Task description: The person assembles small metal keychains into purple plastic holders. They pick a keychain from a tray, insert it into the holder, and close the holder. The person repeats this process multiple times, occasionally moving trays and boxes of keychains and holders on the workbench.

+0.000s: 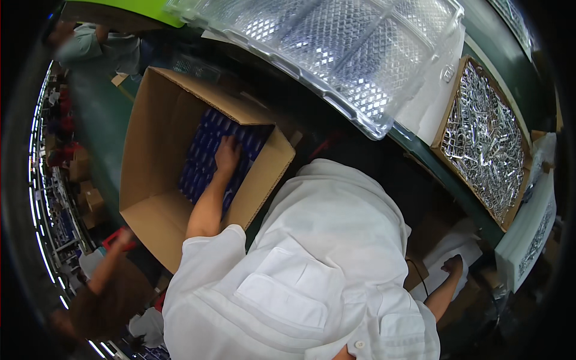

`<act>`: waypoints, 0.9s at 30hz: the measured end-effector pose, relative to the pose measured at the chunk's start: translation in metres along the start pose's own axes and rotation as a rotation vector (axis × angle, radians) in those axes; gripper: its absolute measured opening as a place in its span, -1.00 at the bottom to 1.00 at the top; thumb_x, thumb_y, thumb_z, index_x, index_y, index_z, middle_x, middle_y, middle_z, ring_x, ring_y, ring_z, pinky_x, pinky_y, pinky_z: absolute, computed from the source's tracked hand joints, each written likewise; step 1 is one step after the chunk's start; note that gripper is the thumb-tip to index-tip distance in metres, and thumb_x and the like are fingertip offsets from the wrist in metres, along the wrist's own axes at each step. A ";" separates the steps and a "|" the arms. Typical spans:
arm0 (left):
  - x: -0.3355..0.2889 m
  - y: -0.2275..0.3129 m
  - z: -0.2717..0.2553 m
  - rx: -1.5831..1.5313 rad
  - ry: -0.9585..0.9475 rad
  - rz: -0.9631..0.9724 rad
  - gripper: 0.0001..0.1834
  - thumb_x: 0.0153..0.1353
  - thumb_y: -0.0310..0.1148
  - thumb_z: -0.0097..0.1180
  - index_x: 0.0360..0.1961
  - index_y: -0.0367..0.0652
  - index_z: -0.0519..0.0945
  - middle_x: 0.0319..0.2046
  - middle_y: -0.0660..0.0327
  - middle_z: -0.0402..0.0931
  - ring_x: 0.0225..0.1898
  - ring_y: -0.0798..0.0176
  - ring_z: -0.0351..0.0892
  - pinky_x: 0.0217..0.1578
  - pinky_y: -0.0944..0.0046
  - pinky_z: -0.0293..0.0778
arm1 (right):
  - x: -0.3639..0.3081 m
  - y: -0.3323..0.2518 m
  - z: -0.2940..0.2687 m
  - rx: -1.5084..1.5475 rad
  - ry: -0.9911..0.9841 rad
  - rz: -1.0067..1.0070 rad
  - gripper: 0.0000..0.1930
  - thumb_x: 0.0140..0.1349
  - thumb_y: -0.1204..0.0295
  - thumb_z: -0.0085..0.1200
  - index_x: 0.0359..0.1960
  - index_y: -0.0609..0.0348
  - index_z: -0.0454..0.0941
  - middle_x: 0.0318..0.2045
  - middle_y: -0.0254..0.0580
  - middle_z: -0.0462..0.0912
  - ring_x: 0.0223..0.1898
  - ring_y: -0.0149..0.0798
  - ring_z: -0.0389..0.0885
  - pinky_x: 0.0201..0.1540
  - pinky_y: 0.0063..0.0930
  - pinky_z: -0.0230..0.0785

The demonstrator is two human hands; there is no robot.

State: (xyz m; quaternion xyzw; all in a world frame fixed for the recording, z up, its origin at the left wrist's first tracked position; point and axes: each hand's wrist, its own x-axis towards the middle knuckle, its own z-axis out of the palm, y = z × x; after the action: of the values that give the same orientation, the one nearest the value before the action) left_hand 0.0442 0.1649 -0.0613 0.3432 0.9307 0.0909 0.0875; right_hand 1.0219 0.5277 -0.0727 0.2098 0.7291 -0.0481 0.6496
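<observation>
My left arm reaches down into a large open cardboard box (156, 126) on the left. Inside are several blue printed packs (207, 141), laid close together. My left hand (227, 155) is over these packs with its fingers curled down; whatever is between them is hidden. Out to my right side, my right hand (454, 265) is closed against a crumpled white sheet (467, 249). What its fingers hold, if anything, does not show.
Clear plastic trays (336, 54) sit on the green bench ahead. A shallow carton of shiny metal pieces (483, 141) stands at the right, beside a white foam-like stack (528, 234). One co-worker's arm (108, 264) is at the lower left; another person (108, 48) is at the upper left.
</observation>
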 end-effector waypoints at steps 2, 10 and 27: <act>-0.006 0.002 -0.001 0.035 -0.021 0.011 -0.67 0.30 -0.28 0.23 0.07 -0.09 0.58 -0.02 0.02 0.51 0.02 -0.16 0.61 -0.07 -0.11 0.59 | -0.027 0.032 -0.043 0.285 0.086 0.166 -0.80 0.10 0.20 0.21 -0.44 -0.04 0.81 -0.33 -0.18 0.82 -0.39 -0.09 0.71 -0.32 -0.17 0.48; 0.018 -0.037 0.033 0.125 0.030 0.279 -0.62 0.19 -0.42 0.21 0.07 -0.06 0.63 0.08 -0.04 0.52 0.13 -0.20 0.53 0.06 -0.14 0.57 | -0.174 0.007 -0.179 1.206 0.991 0.839 -0.64 0.29 0.20 0.13 -0.17 0.29 0.75 -0.48 0.08 0.74 -0.47 -0.08 0.74 -0.34 -0.15 0.52; -0.020 -0.005 -0.127 -0.274 -0.214 -0.007 -0.65 0.45 -0.39 0.03 0.16 -0.33 0.58 -0.17 -0.13 0.67 -0.25 -0.02 0.68 -0.18 0.06 0.52 | -0.230 -0.080 -0.555 0.712 1.763 0.123 -0.86 0.26 0.47 0.31 -0.16 0.11 0.74 -0.21 -0.21 0.72 -0.20 -0.10 0.72 -0.18 -0.24 0.61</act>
State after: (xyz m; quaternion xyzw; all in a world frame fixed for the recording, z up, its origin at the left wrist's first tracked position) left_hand 0.0274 0.1347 0.0627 0.3328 0.8962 0.1795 0.2321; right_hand 0.4935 0.5892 0.2180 0.3942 0.8867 -0.0575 -0.2345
